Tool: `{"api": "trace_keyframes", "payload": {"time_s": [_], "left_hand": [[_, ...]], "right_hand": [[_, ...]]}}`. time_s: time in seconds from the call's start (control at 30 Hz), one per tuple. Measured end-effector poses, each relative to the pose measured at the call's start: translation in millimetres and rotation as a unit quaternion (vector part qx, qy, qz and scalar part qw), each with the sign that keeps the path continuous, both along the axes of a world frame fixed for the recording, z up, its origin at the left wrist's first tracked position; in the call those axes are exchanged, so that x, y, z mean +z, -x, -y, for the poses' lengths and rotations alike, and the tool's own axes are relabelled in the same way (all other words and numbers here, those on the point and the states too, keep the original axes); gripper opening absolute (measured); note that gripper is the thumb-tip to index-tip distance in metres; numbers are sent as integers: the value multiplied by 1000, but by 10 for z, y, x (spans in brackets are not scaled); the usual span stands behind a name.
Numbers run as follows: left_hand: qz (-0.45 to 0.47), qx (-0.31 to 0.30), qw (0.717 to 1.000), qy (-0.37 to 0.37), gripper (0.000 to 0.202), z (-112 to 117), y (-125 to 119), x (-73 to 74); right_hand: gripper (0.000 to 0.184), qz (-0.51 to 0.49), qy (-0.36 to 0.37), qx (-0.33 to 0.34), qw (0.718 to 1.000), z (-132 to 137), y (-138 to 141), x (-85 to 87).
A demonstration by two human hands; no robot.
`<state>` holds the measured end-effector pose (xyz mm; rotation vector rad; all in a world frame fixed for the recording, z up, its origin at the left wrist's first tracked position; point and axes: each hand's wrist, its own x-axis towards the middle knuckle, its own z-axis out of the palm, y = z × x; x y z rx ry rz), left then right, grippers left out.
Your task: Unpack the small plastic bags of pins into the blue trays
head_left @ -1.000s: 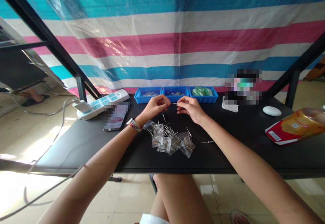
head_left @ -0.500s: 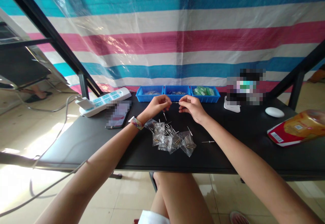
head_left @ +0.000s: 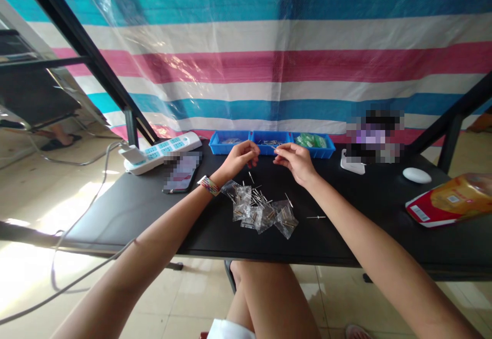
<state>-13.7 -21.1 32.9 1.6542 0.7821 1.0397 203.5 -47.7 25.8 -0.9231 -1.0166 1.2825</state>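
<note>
Just in front of the blue tray, my right hand (head_left: pixel 295 162) pinches a thin metal pin between thumb and forefinger; little of the pin shows. My left hand (head_left: pixel 243 157) is a short gap to the left, its fingers curled together, and whatever they may hold is hidden. Below the hands lies a heap of loose metal pins (head_left: pixel 260 195) with small clear plastic bags (head_left: pixel 251 215) of metal parts around it. One pin with a thicker middle (head_left: pixel 315 217) lies apart, near my right forearm.
The blue three-part tray (head_left: pixel 230 149) holds clear bags, loose pins and green packets. On the left are a power strip (head_left: pixel 180 147) and a phone (head_left: pixel 182 172). A white oval object (head_left: pixel 417 175) and a red-and-yellow package (head_left: pixel 442 203) lie right. A striped sheet (head_left: pixel 246 62) hangs behind.
The hands have drawn slightly apart; the pin that spanned the gap between them now shows only near my right fingertips. The whole view has shifted slightly.
</note>
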Motion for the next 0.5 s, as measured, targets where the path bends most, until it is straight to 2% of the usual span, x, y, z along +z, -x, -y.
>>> {"api": "trace_keyframes", "payload": {"time_s": [0.07, 0.13, 0.2, 0.27, 0.33, 0.4, 0.5], "left_hand": [[10, 10, 1000, -2, 21, -2, 8, 6], [15, 20, 1000, -4, 20, -12, 17, 2], [18, 29, 999, -3, 19, -28, 25, -10], [19, 30, 999, -5, 18, -41, 28, -22], [22, 28, 999, -8, 17, -45, 25, -29], [25, 26, 999, -7, 15, -41, 19, -29], [24, 31, 999, -5, 15, -29, 11, -17]], "right_hand": [[33, -10, 4, -23, 1000, -40, -25, 12], [36, 29, 13, -29, 999, -64, -58, 2], [27, 112, -4, -28, 993, -59, -75, -28], [18, 218, -72, -4, 973, -24, -49, -67], [22, 318, -186, 52, 928, 30, 23, -109], [39, 393, -304, 116, 860, 86, 117, -152], [54, 474, -387, 165, 773, 141, 206, -202]]}}
